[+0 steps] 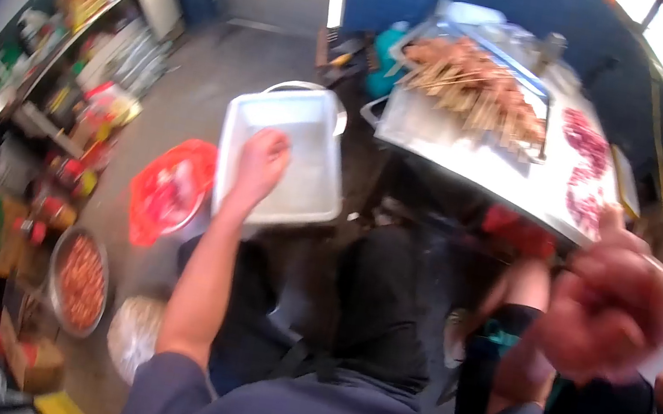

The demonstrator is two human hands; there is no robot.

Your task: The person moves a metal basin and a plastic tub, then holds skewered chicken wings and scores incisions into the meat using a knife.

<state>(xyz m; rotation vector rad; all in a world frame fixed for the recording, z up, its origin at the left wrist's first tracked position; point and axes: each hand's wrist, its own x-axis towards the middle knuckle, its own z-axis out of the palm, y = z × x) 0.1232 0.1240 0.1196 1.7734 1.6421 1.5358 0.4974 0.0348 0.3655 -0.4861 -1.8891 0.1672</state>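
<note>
My left hand (265, 157) is over a white plastic tub (324, 197), its fingers curled closed; whatever they may hold is hidden. Raised close to the camera, my right hand (610, 308) is blurred, with its fingers curled in. Beyond it, strips of red cut meat (585, 169) lie on a white-topped table (470, 155). On the same table, a metal tray (548, 124) carries a heap of meat skewers (477, 78), their sticks pointing toward me.
Left of the tub stands a red bag-lined container (144, 199) with pale pink contents. A metal bowl of meat pieces (81, 282) and a clear bag (133, 336) are on the floor. Cluttered shelves (88, 21) line the left wall. Another person's leg (525, 285) is at right.
</note>
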